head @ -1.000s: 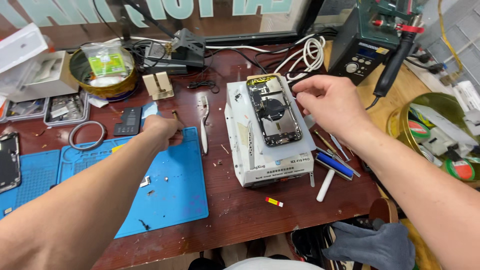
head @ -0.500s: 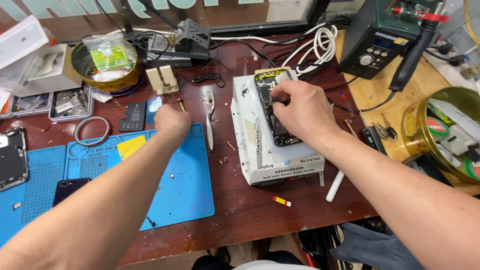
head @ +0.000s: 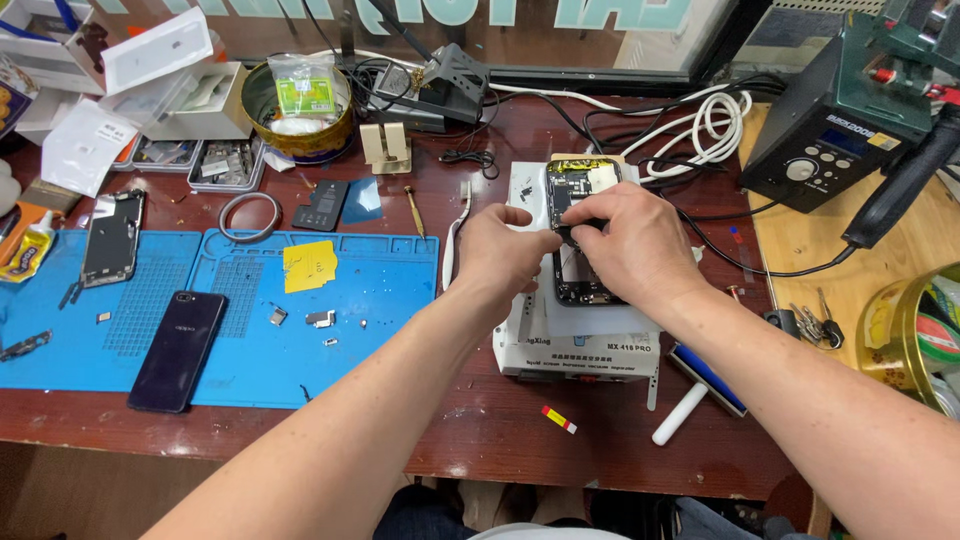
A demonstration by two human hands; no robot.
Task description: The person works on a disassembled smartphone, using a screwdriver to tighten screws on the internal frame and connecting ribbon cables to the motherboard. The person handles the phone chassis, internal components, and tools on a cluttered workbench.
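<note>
Head view: both hands meet over an opened phone (head: 578, 240) lying back-up on a white box-shaped machine (head: 575, 345) at the middle of the desk (head: 480, 430). Left hand (head: 500, 255) and right hand (head: 630, 245) pinch together at the phone's centre, apparently gripping a small part, hidden by the fingers. Left of them lie a blue work mat (head: 390, 300) and a dark phone (head: 178, 350).
</note>
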